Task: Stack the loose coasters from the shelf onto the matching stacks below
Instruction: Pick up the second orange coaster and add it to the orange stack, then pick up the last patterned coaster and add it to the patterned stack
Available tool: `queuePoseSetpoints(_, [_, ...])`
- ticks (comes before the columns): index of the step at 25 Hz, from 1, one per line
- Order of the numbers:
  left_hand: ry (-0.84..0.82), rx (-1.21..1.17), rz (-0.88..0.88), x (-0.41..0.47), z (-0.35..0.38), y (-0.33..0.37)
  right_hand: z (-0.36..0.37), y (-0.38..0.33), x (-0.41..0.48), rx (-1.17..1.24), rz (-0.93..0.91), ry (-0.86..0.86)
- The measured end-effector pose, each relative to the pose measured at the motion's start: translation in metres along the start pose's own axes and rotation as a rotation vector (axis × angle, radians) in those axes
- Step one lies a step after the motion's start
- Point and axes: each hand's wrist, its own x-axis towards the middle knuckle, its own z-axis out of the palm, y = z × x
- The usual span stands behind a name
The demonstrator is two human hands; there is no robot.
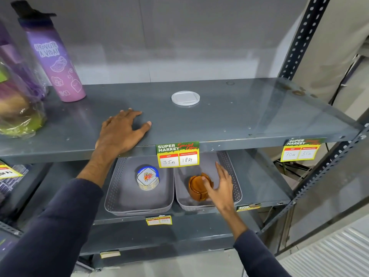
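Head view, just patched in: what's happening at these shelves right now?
A person is sorting coasters at a metal rack. The right hand is down in the right grey tray, thumb resting on top of the brown coaster stack. The left hand lies flat and empty on the upper shelf. One white coaster is loose on that shelf. The left grey tray holds a patterned coaster stack. No white stack is visible below.

Evenly lit from above, moderately bright, with soft glare across the upper shelf point(219, 120) toward the right of the frame. Dimmer under that shelf, lower middle. Strong wide-angle bending along the right upright point(299, 43). Blurred at far left around the wrapped goods point(18, 108); sharp in the centre.
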Motion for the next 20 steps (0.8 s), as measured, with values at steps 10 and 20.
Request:
queuePoseSetpoints(10, [-0.023, 0.008, 0.003, 0.001, 0.003, -0.001, -0.113, -0.193, 0.010, 0.344, -0.671, 0.486])
queuePoseSetpoints(20, [0.010, -0.032, -0.021, -0.002, 0.001, 0.001, -0.061, -0.225, 0.151, -0.304, -0.272, -0.127])
